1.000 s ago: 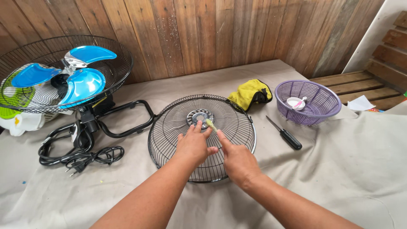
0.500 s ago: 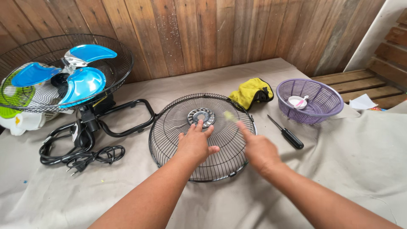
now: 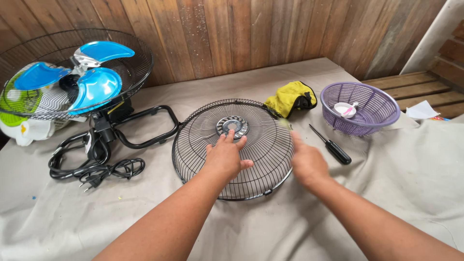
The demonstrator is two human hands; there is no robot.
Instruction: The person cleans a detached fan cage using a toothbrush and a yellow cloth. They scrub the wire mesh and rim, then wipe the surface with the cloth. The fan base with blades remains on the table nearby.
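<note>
Wooden planks back a surface draped in beige cloth (image 3: 386, 193), and on it lies the black fan grille (image 3: 233, 149), domed side up, its silver centre cap (image 3: 232, 125) just beyond the fingertips of my left hand (image 3: 224, 158); that hand lies flat on the wires with fingers spread and gripping nothing, as it did a second ago. What has changed is my right hand (image 3: 306, 162); a second ago it sat beside the left one, near the cap, with a small pale yellow-green thing (image 3: 286, 124) at its fingertips; now it has swung out to the grille's right rim, and the little thing shows as a blur just past the forefinger. Whether those fingers pinch it or merely point, I cannot tell, because the hand is smeared by motion. I judge the work at the cap is paused, with the grille pinned in place by the left palm alone.

Beyond the right fingertips lie a black-handled screwdriver (image 3: 331, 145), a crumpled yellow cloth (image 3: 290, 98) and a purple basket (image 3: 360, 113) holding a small white dish; well off past the left thumb stands the fan body with blue blades (image 3: 87, 79), its black cord (image 3: 96, 171) coiled in front.
</note>
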